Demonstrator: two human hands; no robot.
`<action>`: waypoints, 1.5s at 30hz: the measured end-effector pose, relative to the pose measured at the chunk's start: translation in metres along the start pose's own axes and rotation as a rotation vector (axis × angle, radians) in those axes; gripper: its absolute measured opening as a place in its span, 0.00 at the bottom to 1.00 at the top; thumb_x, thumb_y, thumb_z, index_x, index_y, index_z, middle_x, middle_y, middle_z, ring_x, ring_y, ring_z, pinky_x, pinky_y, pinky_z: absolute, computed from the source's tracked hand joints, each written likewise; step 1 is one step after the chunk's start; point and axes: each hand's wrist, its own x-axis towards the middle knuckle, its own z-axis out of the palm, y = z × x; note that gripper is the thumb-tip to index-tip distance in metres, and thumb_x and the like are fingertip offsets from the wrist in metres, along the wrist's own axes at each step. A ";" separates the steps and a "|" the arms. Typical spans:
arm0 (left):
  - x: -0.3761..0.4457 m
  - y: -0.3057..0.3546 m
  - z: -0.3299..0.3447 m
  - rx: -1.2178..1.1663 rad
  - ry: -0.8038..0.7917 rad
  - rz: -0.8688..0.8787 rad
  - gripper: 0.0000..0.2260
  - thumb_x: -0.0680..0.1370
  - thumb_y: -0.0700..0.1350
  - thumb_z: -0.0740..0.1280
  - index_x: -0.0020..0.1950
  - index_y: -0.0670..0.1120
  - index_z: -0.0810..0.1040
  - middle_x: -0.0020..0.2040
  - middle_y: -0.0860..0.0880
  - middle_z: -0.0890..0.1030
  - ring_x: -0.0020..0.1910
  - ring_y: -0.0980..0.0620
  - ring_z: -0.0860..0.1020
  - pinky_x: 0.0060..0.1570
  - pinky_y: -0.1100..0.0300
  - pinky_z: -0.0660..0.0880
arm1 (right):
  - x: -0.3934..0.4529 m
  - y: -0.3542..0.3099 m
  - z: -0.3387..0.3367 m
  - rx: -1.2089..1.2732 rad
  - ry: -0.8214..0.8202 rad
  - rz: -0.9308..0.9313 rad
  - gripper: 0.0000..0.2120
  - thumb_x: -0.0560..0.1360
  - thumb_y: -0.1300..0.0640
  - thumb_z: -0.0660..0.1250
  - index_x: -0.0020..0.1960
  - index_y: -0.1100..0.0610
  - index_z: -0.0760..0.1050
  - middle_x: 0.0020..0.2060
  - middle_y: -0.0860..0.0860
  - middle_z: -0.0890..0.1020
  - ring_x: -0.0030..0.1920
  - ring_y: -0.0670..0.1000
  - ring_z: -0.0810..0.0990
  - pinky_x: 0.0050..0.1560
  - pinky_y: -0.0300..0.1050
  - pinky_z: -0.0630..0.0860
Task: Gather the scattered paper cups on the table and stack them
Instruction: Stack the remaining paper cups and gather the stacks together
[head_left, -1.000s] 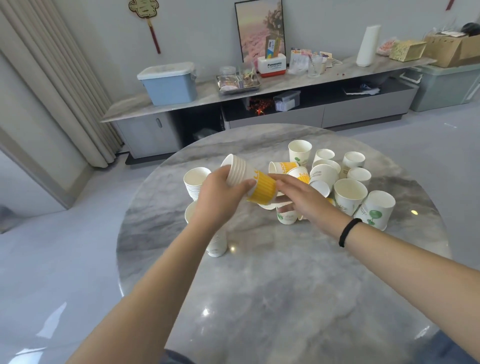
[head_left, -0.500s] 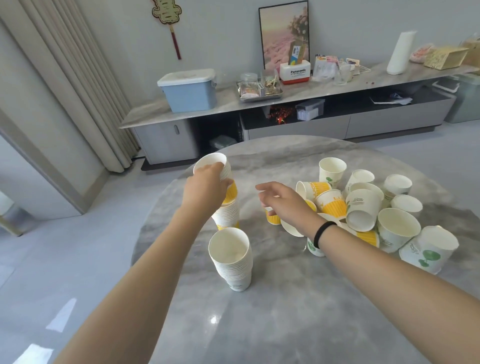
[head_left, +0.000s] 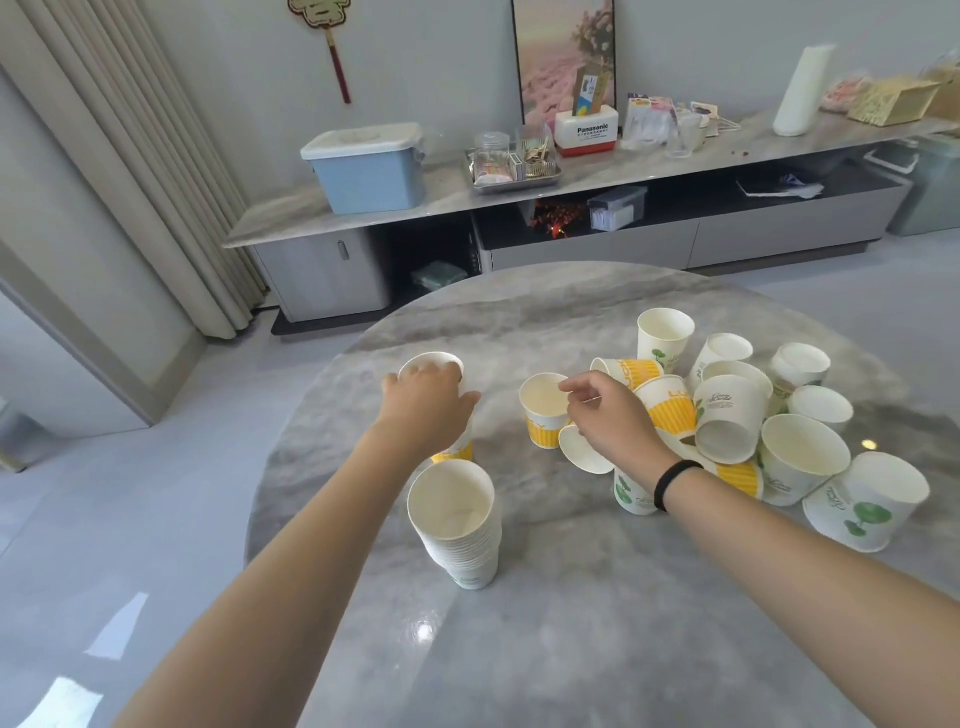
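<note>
My left hand (head_left: 427, 404) grips the top of a tall cup stack (head_left: 452, 453) on the left of the round marble table (head_left: 519, 623); the stack is mostly hidden behind the hand. A second stack of white cups (head_left: 460, 525) stands just nearer to me. My right hand (head_left: 608, 418) pinches the rim of an upright yellow-banded cup (head_left: 543, 415) in the table's middle. A heap of loose white and yellow cups (head_left: 753, 426) lies to the right, some upright, some tipped over.
Behind the table runs a low marble-topped cabinet (head_left: 571, 179) with a blue storage box (head_left: 366, 169), a metal tray and small items. Curtains hang at the left. The table's near part is bare marble.
My left hand carried its held cups left and set them down on the far stack. My right hand moved to the yellow-banded cup's rim. The camera view shifted left.
</note>
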 end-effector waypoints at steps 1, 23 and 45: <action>-0.001 0.003 -0.004 0.027 0.034 -0.020 0.18 0.81 0.54 0.54 0.64 0.44 0.70 0.64 0.43 0.74 0.64 0.42 0.71 0.66 0.47 0.61 | -0.001 0.000 -0.004 -0.023 0.015 -0.009 0.13 0.75 0.64 0.60 0.57 0.58 0.77 0.45 0.48 0.78 0.47 0.50 0.77 0.50 0.43 0.72; 0.039 0.139 0.046 0.167 -0.164 0.133 0.19 0.74 0.45 0.68 0.63 0.44 0.68 0.53 0.47 0.80 0.56 0.45 0.78 0.66 0.50 0.59 | -0.005 0.031 -0.063 -0.496 -0.195 -0.096 0.16 0.74 0.64 0.58 0.58 0.65 0.77 0.58 0.60 0.79 0.59 0.59 0.76 0.59 0.50 0.72; -0.070 0.090 -0.039 -0.556 0.321 0.084 0.16 0.73 0.51 0.69 0.31 0.43 0.72 0.27 0.46 0.73 0.35 0.42 0.69 0.40 0.55 0.61 | -0.070 -0.012 -0.097 0.314 -0.305 0.134 0.18 0.79 0.46 0.57 0.67 0.51 0.70 0.57 0.49 0.78 0.55 0.48 0.77 0.57 0.46 0.74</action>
